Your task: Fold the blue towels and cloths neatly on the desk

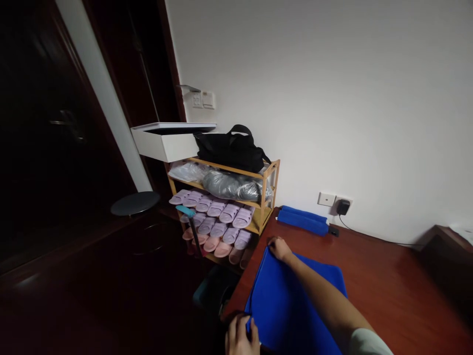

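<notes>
A blue towel (pixel 288 305) lies spread on the reddish-brown wooden table (pixel 384 286). My right hand (pixel 280 248) reaches across it and pinches its far left corner. My left hand (pixel 242 337) at the bottom edge of the view grips the towel's near left corner, with the fingers curled around the cloth. A second blue towel, rolled up (pixel 303 220), lies at the back of the table by the wall.
Left of the table stands a wooden shoe rack (pixel 264 197) with several pink and lilac slippers, bagged items, a black bag (pixel 231 148) and a white box (pixel 166 140). A round black stool (pixel 135 203) stands nearby. A charger (pixel 343 207) is plugged into the wall.
</notes>
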